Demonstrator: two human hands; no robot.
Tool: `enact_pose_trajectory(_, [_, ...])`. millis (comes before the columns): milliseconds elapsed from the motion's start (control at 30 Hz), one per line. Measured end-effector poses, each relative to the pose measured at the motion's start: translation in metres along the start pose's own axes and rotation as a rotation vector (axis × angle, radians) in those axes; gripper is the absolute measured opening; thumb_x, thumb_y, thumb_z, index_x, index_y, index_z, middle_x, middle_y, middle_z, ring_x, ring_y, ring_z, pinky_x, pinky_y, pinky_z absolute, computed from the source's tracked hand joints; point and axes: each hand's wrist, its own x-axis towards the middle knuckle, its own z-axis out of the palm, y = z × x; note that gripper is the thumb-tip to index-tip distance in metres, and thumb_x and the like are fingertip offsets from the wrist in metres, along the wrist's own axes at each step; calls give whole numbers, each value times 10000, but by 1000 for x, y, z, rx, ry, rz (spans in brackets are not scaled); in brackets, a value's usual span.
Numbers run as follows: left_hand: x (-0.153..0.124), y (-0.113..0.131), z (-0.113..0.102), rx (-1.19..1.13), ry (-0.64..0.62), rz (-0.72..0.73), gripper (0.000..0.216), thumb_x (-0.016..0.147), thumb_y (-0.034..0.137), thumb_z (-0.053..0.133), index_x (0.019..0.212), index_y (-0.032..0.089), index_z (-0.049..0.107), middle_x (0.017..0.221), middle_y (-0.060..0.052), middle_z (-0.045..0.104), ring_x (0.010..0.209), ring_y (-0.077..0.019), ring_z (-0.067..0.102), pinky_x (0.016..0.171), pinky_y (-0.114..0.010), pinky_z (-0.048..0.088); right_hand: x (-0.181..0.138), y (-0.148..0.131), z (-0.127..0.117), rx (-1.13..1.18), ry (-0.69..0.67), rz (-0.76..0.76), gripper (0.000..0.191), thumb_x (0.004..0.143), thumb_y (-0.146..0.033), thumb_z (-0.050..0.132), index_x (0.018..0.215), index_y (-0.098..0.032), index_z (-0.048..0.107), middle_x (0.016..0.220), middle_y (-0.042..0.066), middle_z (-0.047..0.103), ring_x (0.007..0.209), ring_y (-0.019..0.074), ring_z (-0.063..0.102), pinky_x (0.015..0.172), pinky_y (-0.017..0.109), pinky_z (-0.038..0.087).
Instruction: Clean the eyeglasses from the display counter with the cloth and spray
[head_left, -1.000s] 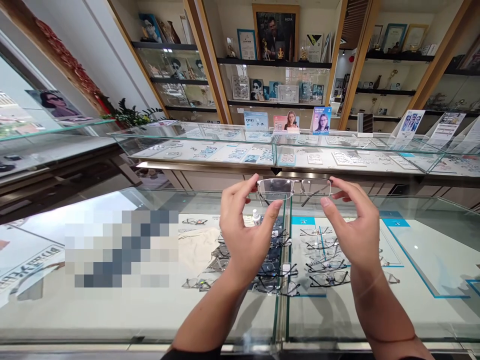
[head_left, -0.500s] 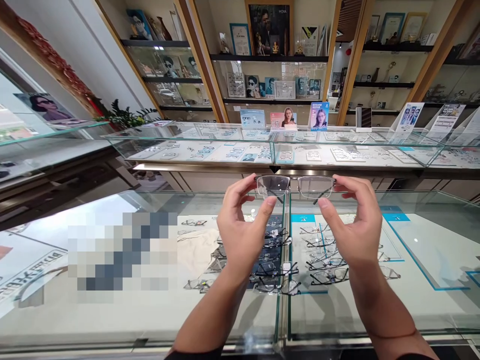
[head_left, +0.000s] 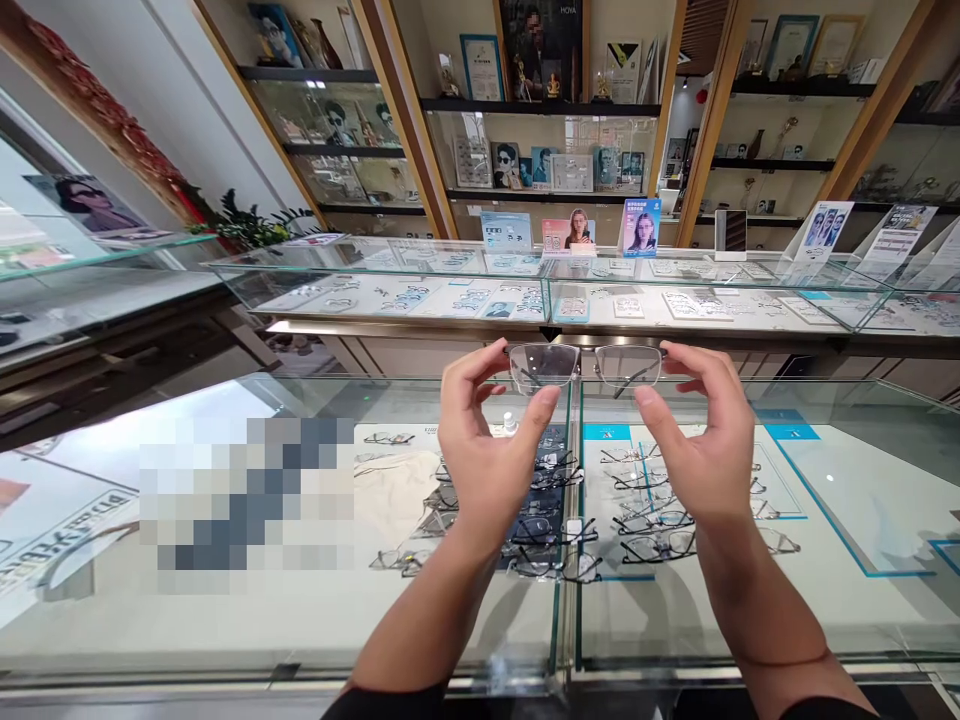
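Observation:
I hold a pair of thin metal half-rim glasses (head_left: 585, 364) up in front of me, above a glass display counter (head_left: 465, 620). My left hand (head_left: 487, 450) pinches the frame's left end between thumb and fingers. At the frame's right end my right hand (head_left: 705, 440) pinches in the same way. The lenses face away from me and the temples are folded behind them. Under the counter glass, below my hands, lie several more glasses (head_left: 555, 530) in rows.
A second glass counter (head_left: 420, 265) with more frames and small advert cards (head_left: 641, 228) runs across behind. Wall shelves (head_left: 540, 105) with photos, certificates and trophies stand at the back. A cloth (head_left: 390, 485) lies inside the near case, and a potted plant (head_left: 251, 225) stands at the left.
Both hands have kept their pinch on the glasses and lifted them slightly up and a little left. The view has tilted a bit downward.

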Motion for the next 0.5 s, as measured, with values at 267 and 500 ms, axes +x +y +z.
enact_pose_trajectory(267, [-1, -1, 0, 58, 21, 100, 510, 820, 317, 862, 1287, 278, 659, 1188, -42, 649, 1045, -171, 639, 872, -314, 493, 1, 1, 1, -16, -30, 26, 310, 922, -323, 704, 1225, -265, 687, 1160, 62, 728, 1017, 247, 699, 851, 438, 587])
enact_pose_trajectory(500, [-1, -1, 0, 72, 36, 166, 543, 789, 274, 883, 1287, 279, 666, 1197, -49, 652, 1096, -199, 638, 887, -332, 497, 1, 1, 1, -22, -48, 49, 352, 918, -313, 708, 1265, -266, 674, 1220, 68, 729, 1055, 253, 704, 843, 437, 583])
